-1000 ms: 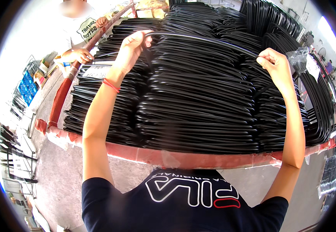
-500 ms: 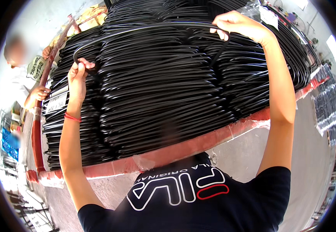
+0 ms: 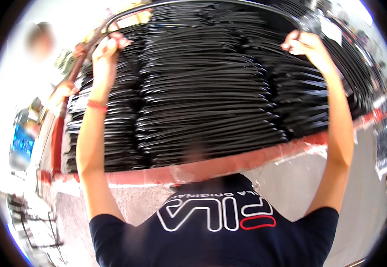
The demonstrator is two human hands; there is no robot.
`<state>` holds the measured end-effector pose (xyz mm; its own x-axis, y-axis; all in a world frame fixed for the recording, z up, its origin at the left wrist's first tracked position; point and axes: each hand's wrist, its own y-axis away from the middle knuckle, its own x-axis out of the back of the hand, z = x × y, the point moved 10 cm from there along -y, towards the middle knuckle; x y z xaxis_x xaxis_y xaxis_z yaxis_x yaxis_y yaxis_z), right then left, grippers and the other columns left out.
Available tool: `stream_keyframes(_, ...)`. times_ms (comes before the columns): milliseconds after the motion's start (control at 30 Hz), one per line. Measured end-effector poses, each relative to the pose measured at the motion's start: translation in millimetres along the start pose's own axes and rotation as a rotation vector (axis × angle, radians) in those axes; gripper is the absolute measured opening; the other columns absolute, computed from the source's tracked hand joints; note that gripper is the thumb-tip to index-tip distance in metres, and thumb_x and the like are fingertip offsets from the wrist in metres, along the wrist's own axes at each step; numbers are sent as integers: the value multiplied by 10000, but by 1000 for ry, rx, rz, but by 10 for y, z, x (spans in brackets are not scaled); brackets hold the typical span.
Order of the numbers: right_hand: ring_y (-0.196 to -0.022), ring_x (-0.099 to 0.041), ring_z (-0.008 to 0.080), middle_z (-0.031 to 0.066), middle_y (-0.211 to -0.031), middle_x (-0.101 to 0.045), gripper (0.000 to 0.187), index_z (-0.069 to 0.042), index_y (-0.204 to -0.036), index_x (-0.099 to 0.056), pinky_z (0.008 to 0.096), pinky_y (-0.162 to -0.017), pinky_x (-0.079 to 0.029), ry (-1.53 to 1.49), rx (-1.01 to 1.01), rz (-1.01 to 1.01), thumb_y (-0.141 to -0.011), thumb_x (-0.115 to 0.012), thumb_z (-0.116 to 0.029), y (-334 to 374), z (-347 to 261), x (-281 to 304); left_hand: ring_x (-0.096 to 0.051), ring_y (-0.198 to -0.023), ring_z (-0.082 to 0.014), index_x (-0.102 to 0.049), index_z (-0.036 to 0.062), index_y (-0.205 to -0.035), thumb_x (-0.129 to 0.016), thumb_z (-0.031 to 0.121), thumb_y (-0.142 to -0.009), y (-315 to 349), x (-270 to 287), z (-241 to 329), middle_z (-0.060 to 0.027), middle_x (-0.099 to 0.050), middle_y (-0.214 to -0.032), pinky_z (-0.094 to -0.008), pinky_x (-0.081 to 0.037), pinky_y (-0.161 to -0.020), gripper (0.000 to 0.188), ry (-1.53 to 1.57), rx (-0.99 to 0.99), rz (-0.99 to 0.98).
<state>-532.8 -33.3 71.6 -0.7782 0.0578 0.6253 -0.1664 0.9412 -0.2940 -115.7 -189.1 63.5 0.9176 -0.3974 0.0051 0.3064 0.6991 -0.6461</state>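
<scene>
Head view: the left hand [image 3: 106,50] is closed with curled fingers around a glossy black bent tube [image 3: 133,10] at its left bend, and the right hand [image 3: 307,44] pinches it at the right bend, thumb against fingers. The tube is raised in a wide arch over the far part of a broad pile of black bent tubes [image 3: 202,102], banked in several rows inside a red frame wrapped in clear plastic film [image 3: 220,167].

The likeliest trouble is snagging: both ends of the held tube are lost against the dark pile, so an end could hook under a neighbour and drag it out of line. The rows lean together without visible ties, so one hard tug might make part of a row slide. The grip is light and the surface looks slick; if the right fingers slipped, that side would probably drop onto the pile and scratch the finish.

At the far right, a crumpled clear plastic bag [image 3: 310,22] sits just beside the right hand and could catch on the tube. At the left, a co-worker's hand [image 3: 64,90] is at the frame's side rail, where a wide swing leftward could knock it.
</scene>
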Motion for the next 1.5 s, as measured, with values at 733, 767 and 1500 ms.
stream_keyframes(733,-700,-538,75,22,-749,-585,163,-49,-915,-531,201,-622,-378,59,51,357,-857,-489,-196,46,-357,676,-593,-806,-169,-548,3,-918,-451,143,-880,-420,-131,653,-53,-592,-802,-276,-457,-798,174,84,-47,-15)
stream_keyframes(767,-710,-545,80,24,-757,-589,161,-53,-913,-531,198,-629,-383,38,61,357,-858,-487,-197,57,-394,660,-592,-807,-169,-546,0,-918,-450,140,-880,-428,-129,645,-55,-592,-801,-278,-458,-798,174,95,-49,-16)
stream_keyframes(1500,-750,-531,99,37,-822,-568,231,-18,-915,-518,232,-707,-437,-101,-90,116,-877,-469,-241,204,266,-201,-587,-780,-157,-538,18,-907,-472,155,-872,-390,-111,671,-50,-581,-785,-253,-465,-763,156,99,-26,12)
